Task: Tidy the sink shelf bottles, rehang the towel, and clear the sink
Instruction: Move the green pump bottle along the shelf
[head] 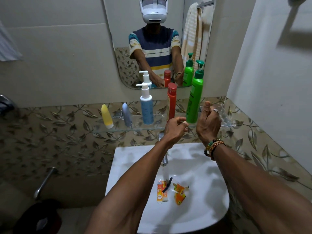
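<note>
Five bottles stand on the glass shelf (128, 128): a yellow tube (107, 116), a grey tube (127, 114), a white pump bottle (146, 105), a red bottle (171, 100) and a green pump bottle (194, 98). My left hand (175, 129) hovers in front of the red bottle's base with loosely curled fingers, holding nothing. My right hand (208, 120) is just right of the green bottle, thumb up and fingers loosely curled, also holding nothing. In the white sink (207, 174) lie an orange sachet (159, 191), a dark razor (167, 184) and a torn orange wrapper (179, 193). The mirror reflects a striped towel (192, 31) on a rail.
A clear soap dish (226, 119) sits at the shelf's right end behind my right hand. The tap (165, 159) juts over the basin. A wall corner closes in on the right. A metal pipe (44, 181) and a dark bin (40, 218) are low on the left.
</note>
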`<state>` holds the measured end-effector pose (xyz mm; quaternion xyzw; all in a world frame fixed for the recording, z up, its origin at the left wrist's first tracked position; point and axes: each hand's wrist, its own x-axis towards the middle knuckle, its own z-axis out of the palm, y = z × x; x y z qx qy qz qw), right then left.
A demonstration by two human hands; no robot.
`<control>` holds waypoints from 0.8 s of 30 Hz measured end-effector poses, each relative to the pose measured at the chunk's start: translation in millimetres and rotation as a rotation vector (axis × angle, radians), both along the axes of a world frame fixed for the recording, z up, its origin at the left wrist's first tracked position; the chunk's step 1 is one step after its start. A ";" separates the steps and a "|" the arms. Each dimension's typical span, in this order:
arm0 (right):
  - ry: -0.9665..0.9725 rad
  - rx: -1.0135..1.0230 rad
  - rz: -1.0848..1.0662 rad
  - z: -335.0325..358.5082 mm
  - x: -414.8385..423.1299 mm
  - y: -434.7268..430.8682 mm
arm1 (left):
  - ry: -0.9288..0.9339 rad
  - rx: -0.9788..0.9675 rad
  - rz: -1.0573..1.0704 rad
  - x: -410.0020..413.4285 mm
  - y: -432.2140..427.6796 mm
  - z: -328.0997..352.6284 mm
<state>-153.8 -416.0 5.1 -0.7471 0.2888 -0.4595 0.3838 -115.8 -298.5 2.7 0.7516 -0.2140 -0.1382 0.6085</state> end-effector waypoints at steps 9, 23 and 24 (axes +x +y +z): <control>0.019 0.004 0.042 -2.8 -4.4 17.9 | -0.008 -0.014 0.065 -9.6 19.5 -0.1; 0.018 -0.023 -0.046 11.3 -9.0 60.2 | -0.597 0.190 0.119 8.9 68.9 3.4; 0.024 -0.034 -0.053 12.4 -9.9 63.5 | -0.650 0.188 0.123 11.4 72.5 4.7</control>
